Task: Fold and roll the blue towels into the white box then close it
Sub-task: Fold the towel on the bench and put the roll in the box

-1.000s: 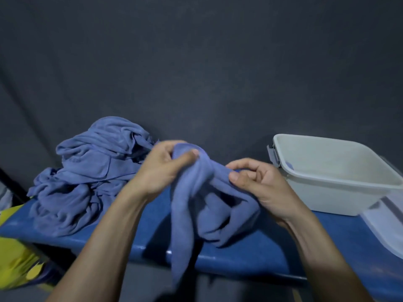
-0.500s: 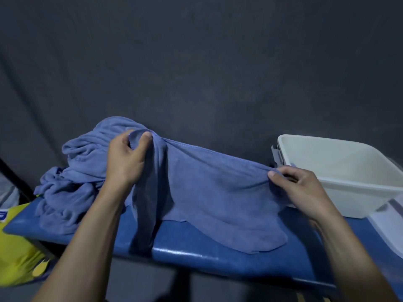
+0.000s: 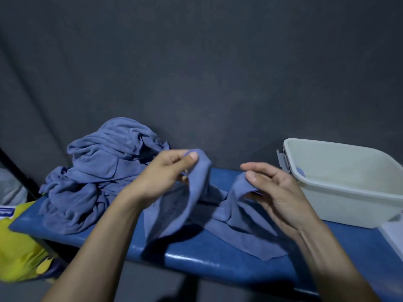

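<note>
A: Which step is this?
B: Folding, by my guess. The left hand (image 3: 165, 171) has a pinching grip on one towel (image 3: 220, 212) corner; the right hand (image 3: 274, 188) pinches the other. The towel sags onto the tabletop (image 3: 209, 256).
A: And next?
B: Match corners, flatten, roll. The box (image 3: 349, 201) waits open, right.

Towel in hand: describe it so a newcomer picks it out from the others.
On the blue bench, between the heap of towels at its left end and the white box at its right, one blue towel sags. Unlike the heap, both the left hand and right hand pinch it.
</note>
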A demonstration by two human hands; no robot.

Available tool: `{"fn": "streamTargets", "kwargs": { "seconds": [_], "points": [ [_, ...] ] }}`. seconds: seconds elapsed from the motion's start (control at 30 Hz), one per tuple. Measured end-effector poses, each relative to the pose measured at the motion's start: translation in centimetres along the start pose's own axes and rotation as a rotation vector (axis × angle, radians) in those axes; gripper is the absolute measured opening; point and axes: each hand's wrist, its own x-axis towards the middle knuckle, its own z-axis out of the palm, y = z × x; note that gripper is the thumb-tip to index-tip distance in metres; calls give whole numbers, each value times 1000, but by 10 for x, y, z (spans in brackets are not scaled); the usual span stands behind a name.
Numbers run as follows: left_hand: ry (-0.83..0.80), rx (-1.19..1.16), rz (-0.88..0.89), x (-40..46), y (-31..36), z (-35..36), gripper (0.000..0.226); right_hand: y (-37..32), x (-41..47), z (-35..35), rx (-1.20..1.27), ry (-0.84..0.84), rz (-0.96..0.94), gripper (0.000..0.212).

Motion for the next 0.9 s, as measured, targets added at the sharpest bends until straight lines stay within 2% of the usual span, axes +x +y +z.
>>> {"fn": "streamTargets", "kwargs": {
  "seconds": [0.07, 0.1, 0.17, 0.23, 0.3, 0.37, 0.5, 0.63, 0.83, 0.9],
  "points": [
    [-86, 4, -3, -1, -1, 7, 49, 2, 0, 6, -16, -119, -43, 34],
    [-93, 8, 1, -1, -2, 8, 47, 3, -1, 8, -105, -162, -85, 41],
    [-50, 14, 15, 0, -1, 12, 39, 6, 1, 10, -455, -130, -239, 42],
    [19, -21, 27, 0, -1, 15, 28, 12, 2, 13, -706, -14, -374, 25],
    [66, -59, 35, 0, 0, 17, 24, 14, 3, 16, -783, 62, -485, 6],
    [56, -56, 50, -2, 1, 18, 25, 13, 6, 15, -800, 75, -551, 4],
    [-45, -40, 47, -4, 0, 18, 25, 10, 4, 19, -634, 25, -443, 13],
    [-101, -11, 56, -4, 1, 20, 26, 13, 5, 29, -613, 79, -412, 10],
    [-106, 102, 88, -5, 0, 22, 23, 16, 10, 33, -689, 116, -441, 15],
    [-117, 191, 117, -5, -2, 21, 23, 15, 12, 32, -778, 116, -508, 17]
  ]
}}
